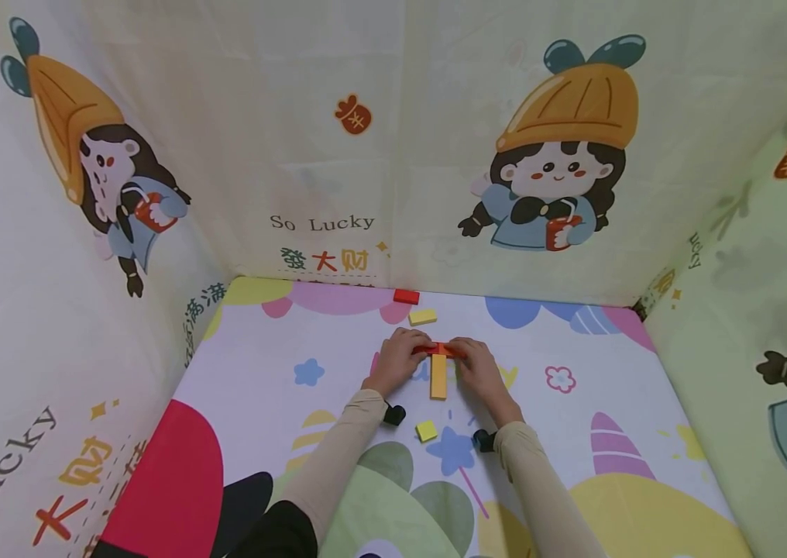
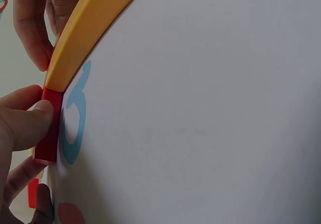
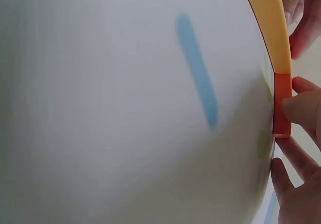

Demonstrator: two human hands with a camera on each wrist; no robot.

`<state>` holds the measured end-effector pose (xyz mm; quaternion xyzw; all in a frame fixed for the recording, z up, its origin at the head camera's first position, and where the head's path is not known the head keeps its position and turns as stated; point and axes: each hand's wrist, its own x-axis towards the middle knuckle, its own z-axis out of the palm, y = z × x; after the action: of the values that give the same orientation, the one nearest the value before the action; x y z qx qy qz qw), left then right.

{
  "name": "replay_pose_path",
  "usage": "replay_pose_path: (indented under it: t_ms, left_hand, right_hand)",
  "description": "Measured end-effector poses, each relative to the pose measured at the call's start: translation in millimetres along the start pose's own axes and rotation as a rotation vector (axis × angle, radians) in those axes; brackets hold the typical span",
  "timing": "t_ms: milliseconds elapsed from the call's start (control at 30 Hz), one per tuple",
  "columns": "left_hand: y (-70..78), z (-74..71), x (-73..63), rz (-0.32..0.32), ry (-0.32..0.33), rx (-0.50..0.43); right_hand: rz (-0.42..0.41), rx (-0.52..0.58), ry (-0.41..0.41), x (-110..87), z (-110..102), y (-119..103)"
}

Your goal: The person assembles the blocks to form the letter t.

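Red crosspiece (image 1: pixel 439 349), on the printed counter (image 1: pixel 247 380); long axis left to right; whether one piece or two laid end to end, cannot be told from these views. Orange-yellow bar (image 1: pixel 438 377), single; long axis running away from the person, square to the crosspiece, its far end touching the crosspiece about midway, the two forming a T. Left hand (image 1: pixel 396 359): thumb and finger drawn narrow, pinching the crosspiece toward its left end. Right hand (image 1: pixel 484 375): matching pinch toward the right end. Governing relation, by judgement: the meeting of bar and crosspiece lies between the two sets of fingers and in line with them, the left fingers seemingly a little nearer; the bar extends from there toward the person, between the hands, gripped by neither. Loose items: small yellow block (image 1: pixel 426 431), nearer the person than the bar and apart from it; pale yellow block (image 1: pixel 423 316), beyond the crosspiece; loose red block (image 1: pixel 406 296), farther still, near the rear wall cloth (image 1: pixel 428 186).
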<state>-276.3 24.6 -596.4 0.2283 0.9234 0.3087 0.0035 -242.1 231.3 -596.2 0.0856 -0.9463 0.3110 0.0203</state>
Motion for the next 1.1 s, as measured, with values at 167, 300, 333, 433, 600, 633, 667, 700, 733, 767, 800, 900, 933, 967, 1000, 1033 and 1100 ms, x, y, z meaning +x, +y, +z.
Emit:
replay_pose_path:
  t_ms: [167,300,333,433,600,633,667,700,733,767,800,900,933,967,1000,1033,1100]
  left_hand:
    - [-2.5,1.0,0.1,0.007,0.001,-0.004]
    - [-3.6,2.1,0.4,0.008,0.002,-0.010]
    - [-3.6,2.0,0.4,0.008,0.002,-0.013]
    - [-3.2,1.9,0.1,0.011,0.004,-0.019]
    - [-2.7,0.1,-1.2,0.014,0.008,-0.042]
    - [-2.9,-0.3,-1.5,0.014,0.008,-0.047]
    - [-3.1,-0.6,-1.8,0.014,0.007,-0.051]
    - [-3.3,-0.9,-2.0,0.016,0.009,-0.053]
    - [-3.4,-0.9,-2.1,0.018,0.011,-0.055]
    - [-3.3,-1.1,-2.3,0.020,0.012,-0.057]
    - [-3.1,-1.3,-2.6,0.023,0.014,-0.057]
    - [-2.7,-1.7,-2.8,0.033,0.020,-0.054]
    - [-2.6,-2.0,-2.9,0.036,0.020,-0.053]
    - [-2.7,-2.1,-3.0,0.037,0.020,-0.051]
    - [-2.8,-2.2,-3.1,0.040,0.019,-0.049]
    - [-3.0,-2.2,-3.0,0.042,0.019,-0.047]
    - [-3.6,-1.7,-3.0,0.048,0.019,-0.041]
  right_hand:
    - [0.010,0.008,0.019,-0.4,0.6,-0.9]
    - [0.020,0.000,0.018,-0.3,0.7,-1.5]
    - [0.021,-0.004,0.018,-0.2,0.8,-1.4]
    - [0.029,-0.006,0.016,0.2,1.0,-1.0]
    - [0.035,-0.005,0.012,0.1,1.6,-1.7]
    - [0.036,-0.005,0.011,0.0,1.5,-2.1]
    - [0.035,-0.004,0.011,-0.1,1.4,-2.5]
    - [0.036,-0.003,0.010,-0.2,1.2,-2.8]
    - [0.035,-0.003,0.010,-0.1,1.2,-2.8]
    - [0.032,-0.004,0.009,-0.3,0.9,-2.9]
    - [0.031,-0.005,0.010,-0.3,0.9,-2.9]
    - [0.036,-0.008,0.008,-0.5,0.8,-2.9]
    - [0.036,-0.005,0.007,-0.8,0.7,-3.1]
    - [0.041,0.001,0.006,-0.9,0.6,-3.3]
    - [0.045,0.006,0.005,-1.0,0.4,-3.5]
    - [0.045,0.012,0.005,-1.2,0.3,-3.6]
    - [0.046,0.021,0.005,-1.5,0.0,-3.8]
